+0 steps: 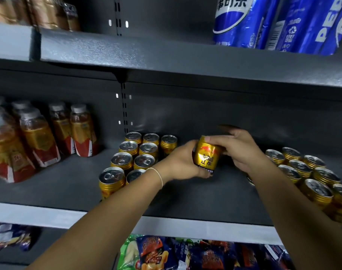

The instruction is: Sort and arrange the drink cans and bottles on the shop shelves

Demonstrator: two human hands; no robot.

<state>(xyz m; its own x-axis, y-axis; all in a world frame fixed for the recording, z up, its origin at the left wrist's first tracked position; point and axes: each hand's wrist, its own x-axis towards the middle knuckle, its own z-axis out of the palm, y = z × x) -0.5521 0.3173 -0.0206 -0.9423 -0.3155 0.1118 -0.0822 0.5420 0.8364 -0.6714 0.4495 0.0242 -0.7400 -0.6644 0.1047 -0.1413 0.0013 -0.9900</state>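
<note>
One gold can clasped by curled fingers of left hand and right hand, near upright, seemingly lifted, just right of can block.

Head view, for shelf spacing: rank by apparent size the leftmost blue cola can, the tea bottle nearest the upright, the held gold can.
1. blue cola can, though cropped at the top.
2. tea bottle.
3. gold can.

Gold can with red and black print, blue cans, dark grey shelf
</note>
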